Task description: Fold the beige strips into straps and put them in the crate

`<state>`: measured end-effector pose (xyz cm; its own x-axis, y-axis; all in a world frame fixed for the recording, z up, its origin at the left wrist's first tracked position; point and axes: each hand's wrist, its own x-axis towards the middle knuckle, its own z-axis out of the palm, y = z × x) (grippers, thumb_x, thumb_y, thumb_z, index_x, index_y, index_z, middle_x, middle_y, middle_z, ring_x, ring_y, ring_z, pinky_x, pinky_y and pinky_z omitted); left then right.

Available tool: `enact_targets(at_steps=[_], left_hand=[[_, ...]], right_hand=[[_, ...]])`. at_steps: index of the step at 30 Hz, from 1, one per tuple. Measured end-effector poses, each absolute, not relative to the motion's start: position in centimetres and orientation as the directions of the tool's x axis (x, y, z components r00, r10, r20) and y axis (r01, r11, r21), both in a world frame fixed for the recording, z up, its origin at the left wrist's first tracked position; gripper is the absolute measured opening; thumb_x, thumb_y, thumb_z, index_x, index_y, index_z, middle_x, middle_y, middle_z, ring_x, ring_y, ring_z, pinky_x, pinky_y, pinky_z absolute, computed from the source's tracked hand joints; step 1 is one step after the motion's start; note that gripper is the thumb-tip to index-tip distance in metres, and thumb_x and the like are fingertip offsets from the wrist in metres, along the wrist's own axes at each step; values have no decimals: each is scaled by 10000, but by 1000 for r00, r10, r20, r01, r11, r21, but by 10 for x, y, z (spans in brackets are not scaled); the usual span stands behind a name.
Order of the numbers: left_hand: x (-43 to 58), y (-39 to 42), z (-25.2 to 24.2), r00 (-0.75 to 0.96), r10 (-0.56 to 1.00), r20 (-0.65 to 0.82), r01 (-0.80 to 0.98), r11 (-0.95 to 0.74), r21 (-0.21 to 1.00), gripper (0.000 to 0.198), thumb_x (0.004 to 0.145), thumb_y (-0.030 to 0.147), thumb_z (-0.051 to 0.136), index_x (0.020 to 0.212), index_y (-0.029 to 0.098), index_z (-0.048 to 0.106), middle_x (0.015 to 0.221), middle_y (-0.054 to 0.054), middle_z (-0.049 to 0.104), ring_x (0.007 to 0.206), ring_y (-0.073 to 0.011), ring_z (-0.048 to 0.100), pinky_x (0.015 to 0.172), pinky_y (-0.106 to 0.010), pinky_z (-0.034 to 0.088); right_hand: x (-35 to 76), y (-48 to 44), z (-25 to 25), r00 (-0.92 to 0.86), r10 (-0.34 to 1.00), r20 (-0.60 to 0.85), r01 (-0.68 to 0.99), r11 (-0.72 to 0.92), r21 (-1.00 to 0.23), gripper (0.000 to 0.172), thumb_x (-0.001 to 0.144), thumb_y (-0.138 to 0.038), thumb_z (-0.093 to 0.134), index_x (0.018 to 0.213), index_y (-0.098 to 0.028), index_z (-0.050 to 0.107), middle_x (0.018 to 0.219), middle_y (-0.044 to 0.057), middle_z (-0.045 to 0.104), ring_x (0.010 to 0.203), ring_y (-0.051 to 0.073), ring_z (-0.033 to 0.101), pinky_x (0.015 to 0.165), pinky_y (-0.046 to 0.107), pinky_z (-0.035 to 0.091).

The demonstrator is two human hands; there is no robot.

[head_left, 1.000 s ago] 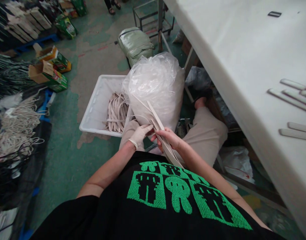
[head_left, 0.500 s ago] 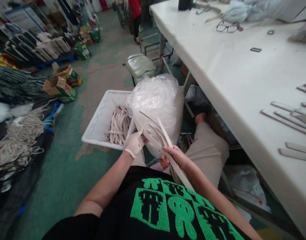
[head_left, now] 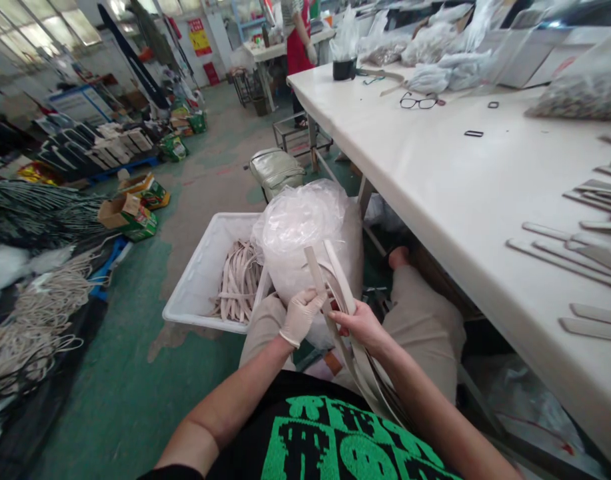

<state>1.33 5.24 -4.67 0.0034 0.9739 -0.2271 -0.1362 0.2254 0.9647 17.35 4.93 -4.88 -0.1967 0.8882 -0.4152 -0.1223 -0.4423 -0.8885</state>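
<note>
My left hand (head_left: 303, 313), in a pale glove, is closed on one flat beige strap (head_left: 314, 267) whose end points up. Close beside it, my bare right hand (head_left: 358, 325) grips a bundle of similar straps (head_left: 339, 273); their lengths trail down past my right forearm towards my lap. The two hands are almost touching. Just beyond them stands a big clear plastic bag (head_left: 305, 227) with pale contents I cannot make out. To its left, a white plastic bin (head_left: 195, 267) holds a heap of beige straps (head_left: 239, 280).
Along the right runs a white table (head_left: 410, 147) bearing several straps (head_left: 575, 247), glasses (head_left: 418, 101), a black buckle (head_left: 474, 133) and filled bags (head_left: 580, 87). Cords (head_left: 50, 293) and open cartons (head_left: 128, 217) lie at left. A person in a red apron (head_left: 298, 47) stands behind.
My view has tilted up. My left hand has moved right, close to my right hand, and the strap in it now stands more upright. My right hand still grips the bundle.
</note>
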Motion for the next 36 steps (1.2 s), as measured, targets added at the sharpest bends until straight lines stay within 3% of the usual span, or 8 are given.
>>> enact_targets(at_steps=[8, 12, 15, 19, 22, 25, 32, 36], left_hand=[[30, 72, -45, 175, 984, 45, 65, -57, 996, 244, 849, 461, 694, 914, 264, 822, 1140, -92, 744, 1231, -305, 595, 1161, -478, 373], [25, 96, -49, 258, 952, 165, 149, -208, 967, 217, 872, 421, 681, 956, 270, 812, 1138, -89, 748, 1256, -293, 582, 1179, -476, 343], [-8, 146, -51, 39, 964, 264, 376, -259, 890, 232, 913, 344, 625, 1043, 226, 777, 1240, -102, 709, 1331, -270, 522, 1214, -463, 270], [-70, 231, -59, -396, 888, 231, 702, 131, 700, 382, 849, 284, 681, 1212, 166, 686, 1463, -165, 548, 1459, -297, 360, 1217, -446, 216], [-99, 267, -69, -531, 846, 35, 684, 404, 607, 438, 773, 293, 733, 1187, 156, 697, 1426, -194, 577, 1414, -343, 413, 1131, -441, 317], [-110, 273, -78, -560, 826, -60, 629, 471, 619, 299, 758, 265, 715, 1033, 153, 748, 1192, -185, 718, 1236, -351, 580, 995, -411, 412], [-114, 233, -69, -504, 863, -41, 559, 363, 746, 284, 846, 388, 655, 930, 138, 758, 1013, -133, 776, 996, -248, 707, 876, -325, 505], [-100, 171, -59, -386, 922, -28, 445, 213, 870, 335, 858, 448, 646, 929, 144, 769, 908, -94, 788, 933, -228, 729, 916, -350, 537]], right_hand=[[181, 52, -65, -172, 867, -468, -210, -496, -842, 418, 619, -542, 818, 547, -202, 586, 386, -22, 445, 380, 111, 399, 437, 281, 374], [192, 57, -61, -178, 868, -464, -258, -496, -829, 401, 658, -558, 784, 625, -175, 671, 388, -38, 398, 392, 107, 360, 437, 275, 328], [203, 61, -62, -135, 874, -466, -306, -484, -820, 361, 709, -528, 745, 675, -171, 706, 390, -46, 359, 411, 120, 361, 443, 276, 318], [212, 67, -66, -176, 851, -495, -369, -523, -768, 349, 715, -527, 722, 641, -187, 695, 371, -55, 306, 396, 121, 338, 433, 274, 306], [211, 68, -67, -253, 832, -494, -406, -555, -726, 344, 693, -522, 741, 631, -188, 685, 363, -63, 290, 384, 107, 317, 423, 257, 276], [210, 68, -68, -267, 826, -496, -422, -563, -711, 343, 677, -518, 758, 658, -179, 707, 360, -65, 294, 382, 101, 311, 419, 250, 264], [208, 66, -70, -277, 834, -477, -400, -552, -732, 344, 693, -509, 761, 728, -167, 743, 382, -64, 319, 405, 108, 330, 443, 263, 311], [203, 66, -71, -319, 829, -460, -384, -556, -737, 382, 710, -494, 749, 809, -126, 785, 383, -67, 328, 403, 99, 302, 457, 269, 322]])
